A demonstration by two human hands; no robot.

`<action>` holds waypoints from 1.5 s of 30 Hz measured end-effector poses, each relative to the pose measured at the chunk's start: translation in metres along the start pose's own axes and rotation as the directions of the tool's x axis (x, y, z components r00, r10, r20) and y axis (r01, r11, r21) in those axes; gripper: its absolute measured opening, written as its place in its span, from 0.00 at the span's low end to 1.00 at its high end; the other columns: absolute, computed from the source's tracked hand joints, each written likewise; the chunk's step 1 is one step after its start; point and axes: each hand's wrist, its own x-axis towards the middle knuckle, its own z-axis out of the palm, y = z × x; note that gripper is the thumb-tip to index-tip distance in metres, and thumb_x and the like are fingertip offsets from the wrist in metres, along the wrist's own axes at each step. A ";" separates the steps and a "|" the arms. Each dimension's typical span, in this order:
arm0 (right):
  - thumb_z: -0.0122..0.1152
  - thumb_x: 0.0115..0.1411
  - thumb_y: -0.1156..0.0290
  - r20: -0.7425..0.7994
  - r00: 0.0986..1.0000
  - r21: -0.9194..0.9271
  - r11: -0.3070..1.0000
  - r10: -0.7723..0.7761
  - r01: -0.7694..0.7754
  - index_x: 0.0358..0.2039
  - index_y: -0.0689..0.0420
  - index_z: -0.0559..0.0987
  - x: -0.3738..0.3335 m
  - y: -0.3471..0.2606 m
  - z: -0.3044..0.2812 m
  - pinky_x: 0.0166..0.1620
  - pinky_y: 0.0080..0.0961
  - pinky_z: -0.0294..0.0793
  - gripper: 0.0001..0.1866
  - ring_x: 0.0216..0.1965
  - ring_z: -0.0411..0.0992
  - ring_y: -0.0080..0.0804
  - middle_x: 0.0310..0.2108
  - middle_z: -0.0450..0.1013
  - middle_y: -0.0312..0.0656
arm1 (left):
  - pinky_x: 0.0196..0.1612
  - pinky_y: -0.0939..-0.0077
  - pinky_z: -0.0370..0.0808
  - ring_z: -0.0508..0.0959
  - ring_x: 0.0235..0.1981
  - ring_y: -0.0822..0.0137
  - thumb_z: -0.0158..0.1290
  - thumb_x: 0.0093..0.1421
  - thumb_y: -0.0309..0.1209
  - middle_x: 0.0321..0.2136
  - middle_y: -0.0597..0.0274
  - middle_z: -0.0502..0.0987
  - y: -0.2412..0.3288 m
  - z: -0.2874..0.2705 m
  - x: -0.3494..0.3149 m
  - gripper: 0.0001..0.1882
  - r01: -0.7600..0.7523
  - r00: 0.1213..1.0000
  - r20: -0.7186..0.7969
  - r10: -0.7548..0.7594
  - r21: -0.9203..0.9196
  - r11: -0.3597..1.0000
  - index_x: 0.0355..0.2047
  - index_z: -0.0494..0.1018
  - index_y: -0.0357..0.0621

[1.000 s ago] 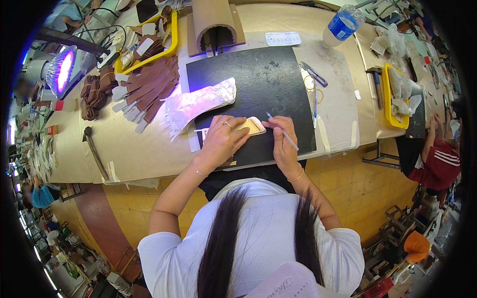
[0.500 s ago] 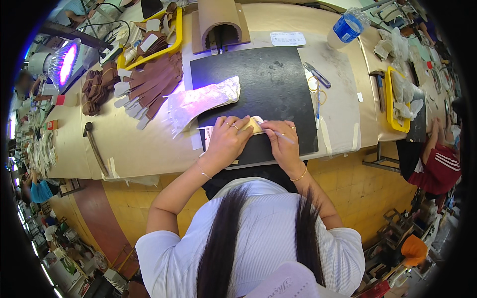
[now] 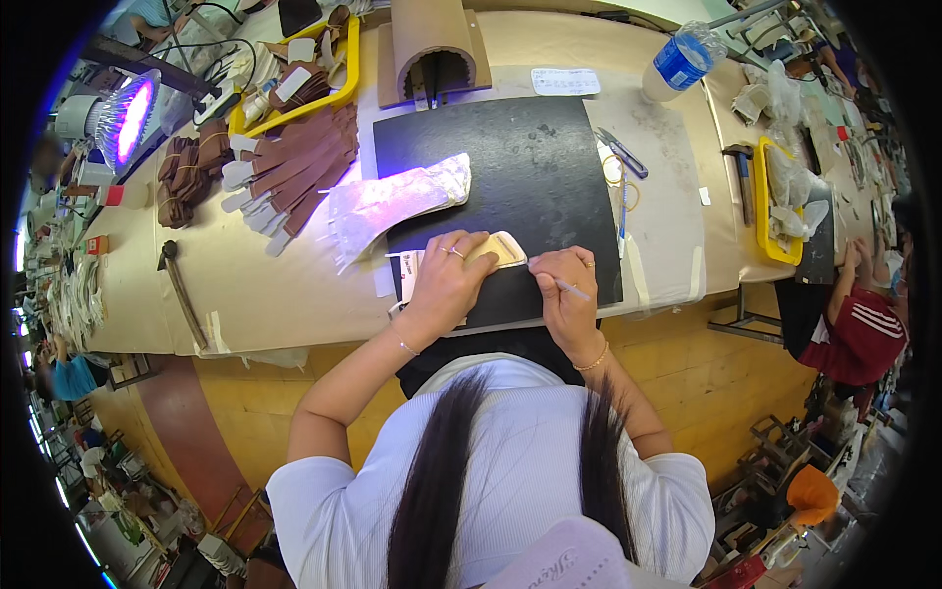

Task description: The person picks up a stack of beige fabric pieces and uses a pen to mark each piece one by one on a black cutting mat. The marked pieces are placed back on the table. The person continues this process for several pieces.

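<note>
My left hand point(image 3: 449, 280) presses a cream, rounded-end strap piece point(image 3: 507, 248) down on the black mat point(image 3: 530, 147), its fingertips bent over the piece. A white strip with dark print point(image 3: 404, 270) shows at the left of that hand. My right hand point(image 3: 567, 285) pinches a slim, pale, pen-like tool point(image 3: 571, 290), whose tip is close to the right end of the piece. Behind my hands, partly on the mat, lies a pale bundle of strips point(image 3: 388, 206) under purple-white light. What lies under my left palm is hidden.
Brown strips point(image 3: 306, 169) fan out at the left, near a hammer point(image 3: 183, 290) and a lit lamp point(image 3: 128, 118). A yellow tray point(image 3: 343, 88) and an arched form point(image 3: 435, 49) stand behind. At the right are a cutter point(image 3: 623, 152), a plastic bottle point(image 3: 677, 67) and another yellow tray point(image 3: 768, 236).
My right hand has moved slightly right and down, away from the left hand. More of the cream piece's rounded end shows. The left hand still presses on it.
</note>
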 end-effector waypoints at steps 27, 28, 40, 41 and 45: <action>0.55 0.70 0.68 -0.034 0.999 0.077 0.996 0.041 -0.038 0.45 0.55 0.78 0.000 0.014 0.024 0.51 0.35 0.66 0.08 0.42 0.75 0.40 0.40 0.77 0.42 | 0.46 0.62 0.75 0.78 0.42 0.53 0.65 0.56 0.28 0.44 0.55 0.77 -0.052 -0.118 0.031 0.14 0.197 0.978 0.046 -0.201 0.083 0.977 0.43 0.79 0.43; 0.55 0.70 0.67 -0.052 0.998 0.050 0.998 0.039 -0.036 0.45 0.55 0.78 -0.001 0.013 0.022 0.51 0.35 0.66 0.08 0.42 0.74 0.41 0.40 0.77 0.43 | 0.47 0.61 0.75 0.78 0.43 0.53 0.65 0.56 0.29 0.44 0.55 0.78 -0.055 -0.109 0.033 0.13 0.168 0.984 0.040 -0.174 0.117 0.979 0.42 0.80 0.43; 0.54 0.71 0.68 -0.112 0.979 0.132 0.979 0.170 -0.155 0.46 0.55 0.79 -0.008 0.020 0.026 0.51 0.36 0.66 0.09 0.43 0.70 0.42 0.41 0.74 0.44 | 0.47 0.63 0.75 0.78 0.44 0.56 0.66 0.55 0.31 0.44 0.56 0.80 -0.006 -0.032 0.017 0.09 -0.058 0.985 0.156 0.070 -0.081 0.995 0.36 0.83 0.43; 0.54 0.71 0.68 -0.113 0.978 0.144 0.977 0.173 -0.156 0.46 0.55 0.79 -0.009 0.019 0.025 0.51 0.36 0.66 0.08 0.43 0.70 0.42 0.41 0.74 0.44 | 0.48 0.63 0.75 0.78 0.44 0.56 0.65 0.55 0.31 0.44 0.56 0.80 -0.006 -0.027 0.015 0.10 -0.046 0.985 0.162 0.058 -0.077 0.996 0.36 0.83 0.43; 0.52 0.72 0.67 -0.093 0.983 0.111 0.983 0.160 -0.149 0.46 0.56 0.77 -0.009 0.021 0.025 0.51 0.35 0.68 0.09 0.44 0.71 0.41 0.41 0.76 0.44 | 0.47 0.62 0.74 0.77 0.44 0.57 0.65 0.55 0.31 0.46 0.57 0.80 -0.008 -0.019 0.014 0.10 -0.070 0.990 0.119 0.076 -0.058 0.996 0.37 0.84 0.44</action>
